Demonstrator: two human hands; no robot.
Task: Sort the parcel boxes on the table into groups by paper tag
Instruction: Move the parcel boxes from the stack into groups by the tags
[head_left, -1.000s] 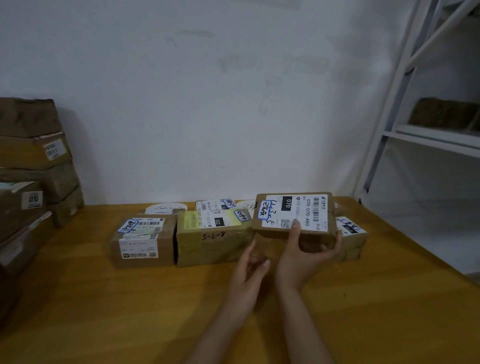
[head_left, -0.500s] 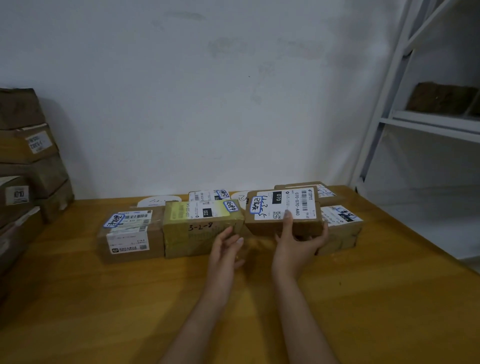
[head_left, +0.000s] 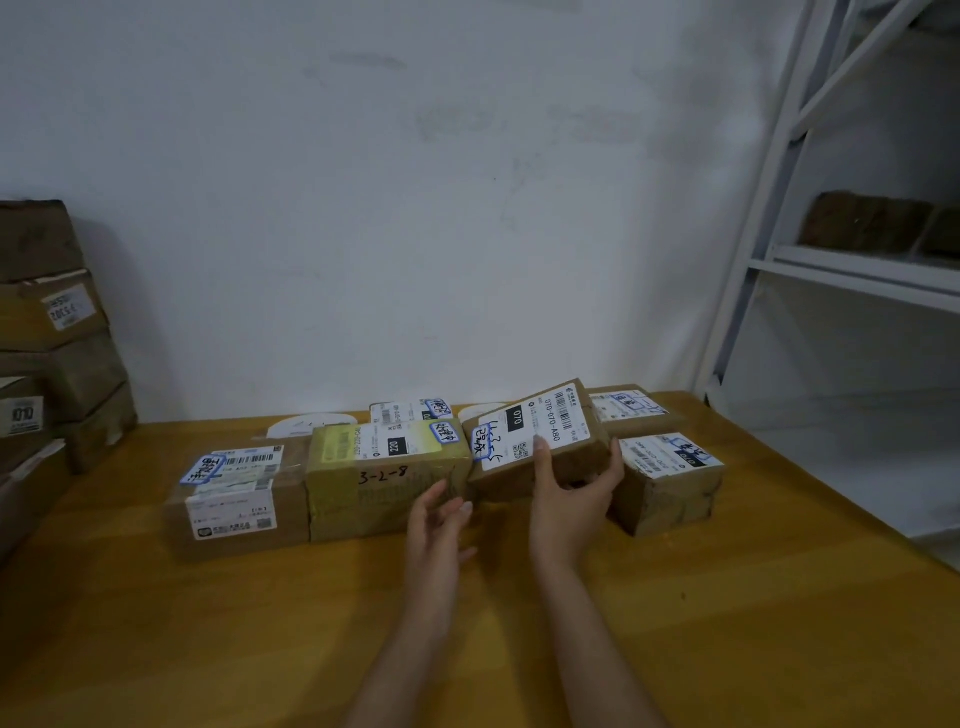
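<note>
- Parcel boxes (head_left: 337, 499) stand in a row across the far middle of a yellow-brown wooden table (head_left: 208, 649), which fills the lower half of the frame.
- White metal shelf rack (head_left: 852, 270), right edge of the frame; brown cartons (head_left: 862, 223) sit on its shelf.
- Stack of brown cartons (head_left: 52, 322), left edge of the frame, some with white labels.
- Left box (head_left: 239, 499), left end of the row: white shipping label on top and front, blue-edged handwritten paper tag at its upper left corner.
- Middle box (head_left: 384, 483), touching the left box: "3-2-8" written on its front, yellow-green label and a blue-edged tag on top.
- Right box (head_left: 670, 483), right end of the row, blue-edged tag on its top label.
- Two rear boxes (head_left: 628, 408), partly hidden behind the row against the wall.
- Held box (head_left: 519, 421), centre of the frame between the middle and right boxes: tilted, right end raised, label reading "070" and a blue-edged tag at its lower left.
- Right hand (head_left: 571, 499): grips the held box, thumb on the label, fingers curled round its far side.
- Left hand (head_left: 436, 525): fingers loose and spread, holding nothing, just before the middle box's front; contact cannot be told.
</note>
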